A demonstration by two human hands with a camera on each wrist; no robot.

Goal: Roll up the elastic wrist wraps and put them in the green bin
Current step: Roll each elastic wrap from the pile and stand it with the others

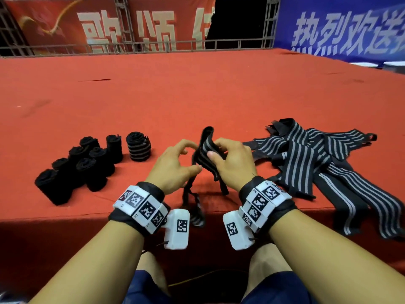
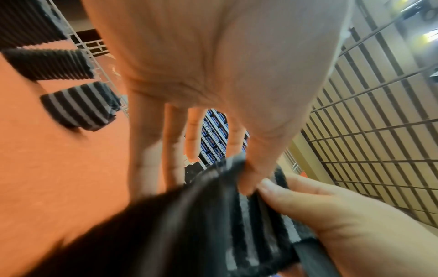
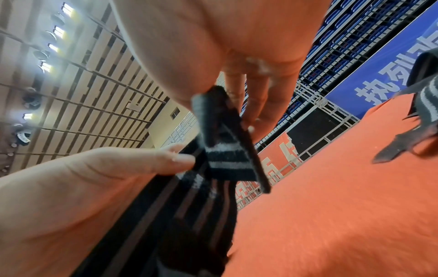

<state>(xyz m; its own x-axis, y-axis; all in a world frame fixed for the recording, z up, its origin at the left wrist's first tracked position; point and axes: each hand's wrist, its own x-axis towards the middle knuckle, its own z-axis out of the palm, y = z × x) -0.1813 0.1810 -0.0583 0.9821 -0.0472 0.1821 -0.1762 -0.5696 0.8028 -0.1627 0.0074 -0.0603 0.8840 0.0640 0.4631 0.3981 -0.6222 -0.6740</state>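
1. Head view: left hand (image 1: 175,163) and right hand (image 1: 230,161) both pinch one striped wrap (image 1: 207,150) between them — top end raised, likely to start the roll.
2. Left wrist: thumb (image 2: 251,178) clamps the wrap's edge.
3. Right wrist: fingers (image 3: 258,105) fold its tip — no green bin visible.

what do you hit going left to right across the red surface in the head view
rolled wraps → left hand → held wrap → right hand → unrolled wraps
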